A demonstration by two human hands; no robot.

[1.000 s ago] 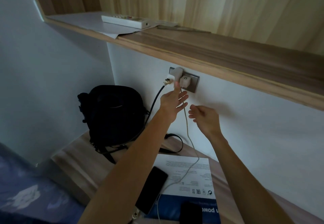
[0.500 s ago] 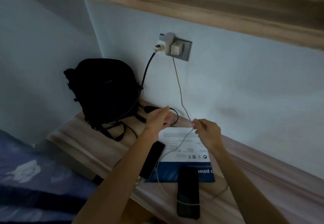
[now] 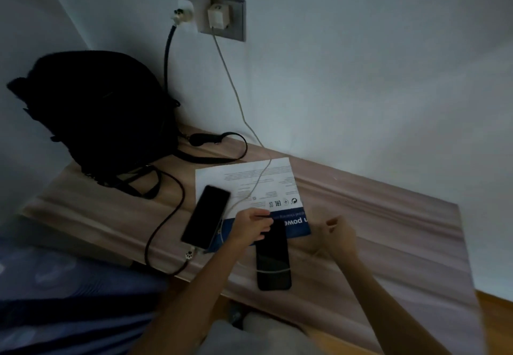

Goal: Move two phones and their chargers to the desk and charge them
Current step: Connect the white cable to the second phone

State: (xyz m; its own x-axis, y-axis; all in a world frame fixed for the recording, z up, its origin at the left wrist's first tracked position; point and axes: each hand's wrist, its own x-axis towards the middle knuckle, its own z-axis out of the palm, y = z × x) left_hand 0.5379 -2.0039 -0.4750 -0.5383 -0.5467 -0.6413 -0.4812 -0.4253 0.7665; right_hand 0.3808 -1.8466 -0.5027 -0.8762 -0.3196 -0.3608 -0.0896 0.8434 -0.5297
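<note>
Down from socket (image 3: 240,21) to tabletop (image 3: 388,229), our left grip (image 3: 248,228) pinches the cable (image 3: 236,99) to plug the phone (image 3: 273,260); right grip (image 3: 342,234) curled, hold unclear.

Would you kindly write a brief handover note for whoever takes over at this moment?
Left hand: pinches what looks like the white cable's end at the right phone's top edge.
Right hand: curled, blurred; hold unclear.
Both phones lie on the desk; the white charger and the adapter sit in the socket.
Done: the black cable meets the left phone's bottom end.
To do: plug the white cable into the right phone.
</note>
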